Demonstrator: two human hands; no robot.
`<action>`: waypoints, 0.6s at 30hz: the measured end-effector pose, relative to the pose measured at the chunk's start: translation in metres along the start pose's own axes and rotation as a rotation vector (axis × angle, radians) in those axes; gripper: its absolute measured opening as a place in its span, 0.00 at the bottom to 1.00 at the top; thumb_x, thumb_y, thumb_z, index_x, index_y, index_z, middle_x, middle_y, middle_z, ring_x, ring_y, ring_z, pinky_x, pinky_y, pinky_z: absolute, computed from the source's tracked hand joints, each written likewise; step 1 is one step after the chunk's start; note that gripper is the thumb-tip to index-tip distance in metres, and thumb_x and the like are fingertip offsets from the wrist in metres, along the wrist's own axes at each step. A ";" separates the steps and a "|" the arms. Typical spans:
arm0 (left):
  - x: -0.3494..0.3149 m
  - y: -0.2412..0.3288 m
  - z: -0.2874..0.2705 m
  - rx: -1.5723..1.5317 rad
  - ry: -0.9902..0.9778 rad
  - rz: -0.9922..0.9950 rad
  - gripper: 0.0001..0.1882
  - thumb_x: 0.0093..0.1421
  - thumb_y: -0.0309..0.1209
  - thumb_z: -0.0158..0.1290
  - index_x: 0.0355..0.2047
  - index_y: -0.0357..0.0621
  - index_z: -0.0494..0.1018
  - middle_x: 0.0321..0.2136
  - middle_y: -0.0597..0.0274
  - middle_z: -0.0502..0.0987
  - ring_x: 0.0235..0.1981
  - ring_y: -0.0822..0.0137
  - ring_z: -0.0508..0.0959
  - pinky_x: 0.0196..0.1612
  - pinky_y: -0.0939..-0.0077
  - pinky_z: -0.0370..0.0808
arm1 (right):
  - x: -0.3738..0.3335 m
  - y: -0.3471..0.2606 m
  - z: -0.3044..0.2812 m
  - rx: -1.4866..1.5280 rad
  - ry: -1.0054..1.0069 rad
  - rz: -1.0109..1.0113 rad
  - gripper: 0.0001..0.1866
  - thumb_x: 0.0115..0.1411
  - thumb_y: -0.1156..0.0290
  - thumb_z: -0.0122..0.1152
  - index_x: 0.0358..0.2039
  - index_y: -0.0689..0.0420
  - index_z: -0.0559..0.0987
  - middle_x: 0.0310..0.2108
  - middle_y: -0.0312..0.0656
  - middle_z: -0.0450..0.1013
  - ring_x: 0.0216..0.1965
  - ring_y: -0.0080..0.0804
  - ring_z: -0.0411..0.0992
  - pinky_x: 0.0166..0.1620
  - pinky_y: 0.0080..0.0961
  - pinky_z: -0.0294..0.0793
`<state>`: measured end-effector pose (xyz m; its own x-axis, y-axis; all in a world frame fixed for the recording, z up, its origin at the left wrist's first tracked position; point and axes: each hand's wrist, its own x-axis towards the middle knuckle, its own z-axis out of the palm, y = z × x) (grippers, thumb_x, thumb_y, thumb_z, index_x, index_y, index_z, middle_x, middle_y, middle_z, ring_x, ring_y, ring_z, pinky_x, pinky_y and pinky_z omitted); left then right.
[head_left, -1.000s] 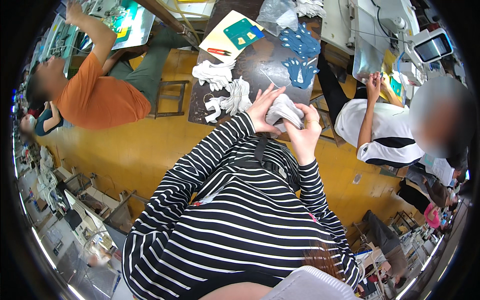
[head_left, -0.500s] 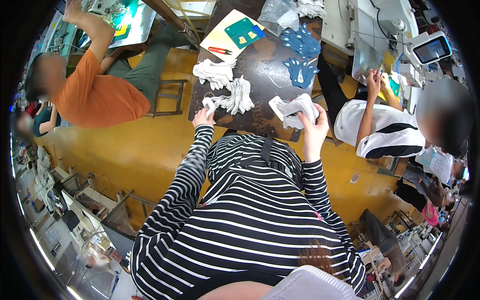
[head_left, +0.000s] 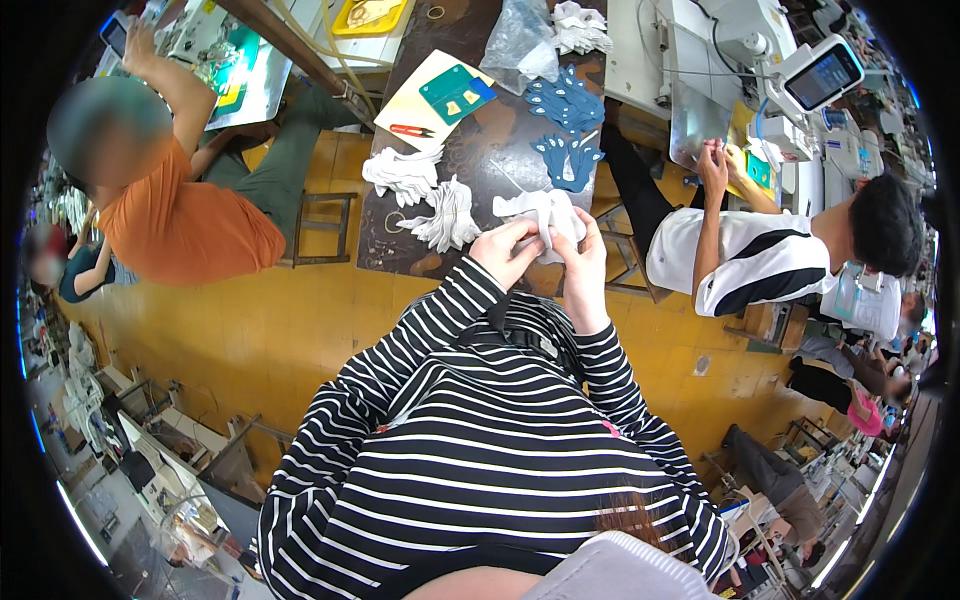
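Observation:
Just past the table's near edge, my right hand (head_left: 586,262) grips a folded stack of white fabric pieces (head_left: 568,222). My left hand (head_left: 507,252) meets it from the left, fingers pinched on a white strip (head_left: 544,215) that crosses the stack. Where the fingertips come together, small details are hidden. To the left of my hands lie two bunches of white glove-shaped fabric, a nearer bunch (head_left: 446,215) and a farther bunch (head_left: 402,172). A thin loop (head_left: 394,222) rests beside the nearer one. Beyond my hands are blue glove-shaped pieces (head_left: 567,160).
The dark table (head_left: 385,250) also bears a cream sheet (head_left: 408,105), a green card (head_left: 455,95), red-handled snips (head_left: 411,131) and a clear plastic bag (head_left: 522,50). People sit at machines on both sides, one in an orange top (head_left: 190,225), another in white (head_left: 750,255).
My left hand has come from beside the white bunches over to the stack in my right hand. The right hand and stack have shifted left and nearer my body's middle.

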<state>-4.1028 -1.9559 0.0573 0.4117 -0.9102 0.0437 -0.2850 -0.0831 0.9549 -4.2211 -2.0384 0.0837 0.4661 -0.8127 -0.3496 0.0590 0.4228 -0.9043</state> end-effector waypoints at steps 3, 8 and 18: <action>0.007 0.011 -0.002 0.196 -0.053 0.096 0.09 0.57 0.28 0.54 0.37 0.39 0.73 0.30 0.52 0.78 0.31 0.53 0.80 0.35 0.66 0.75 | -0.008 -0.006 -0.001 -0.062 -0.020 -0.051 0.30 0.55 0.71 0.66 0.56 0.62 0.65 0.50 0.45 0.68 0.51 0.28 0.67 0.53 0.24 0.68; 0.008 0.028 -0.007 0.408 -0.096 0.254 0.10 0.53 0.29 0.55 0.36 0.39 0.72 0.32 0.54 0.77 0.37 0.53 0.77 0.44 0.62 0.70 | -0.012 -0.007 -0.006 -0.283 0.005 -0.218 0.30 0.53 0.73 0.66 0.55 0.64 0.67 0.48 0.47 0.70 0.49 0.30 0.69 0.53 0.25 0.67; -0.001 0.003 -0.005 -0.240 -0.049 0.195 0.60 0.33 0.33 0.73 0.64 0.44 0.47 0.57 0.51 0.65 0.59 0.52 0.66 0.62 0.50 0.56 | -0.035 -0.037 0.022 -0.224 -0.126 -0.146 0.27 0.50 0.74 0.69 0.52 0.64 0.75 0.43 0.46 0.77 0.42 0.25 0.74 0.47 0.23 0.73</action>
<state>-4.0994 -1.9535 0.0618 0.3254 -0.9185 0.2246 -0.1401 0.1881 0.9721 -4.2202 -2.0173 0.1350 0.5735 -0.7965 -0.1916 -0.0568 0.1946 -0.9792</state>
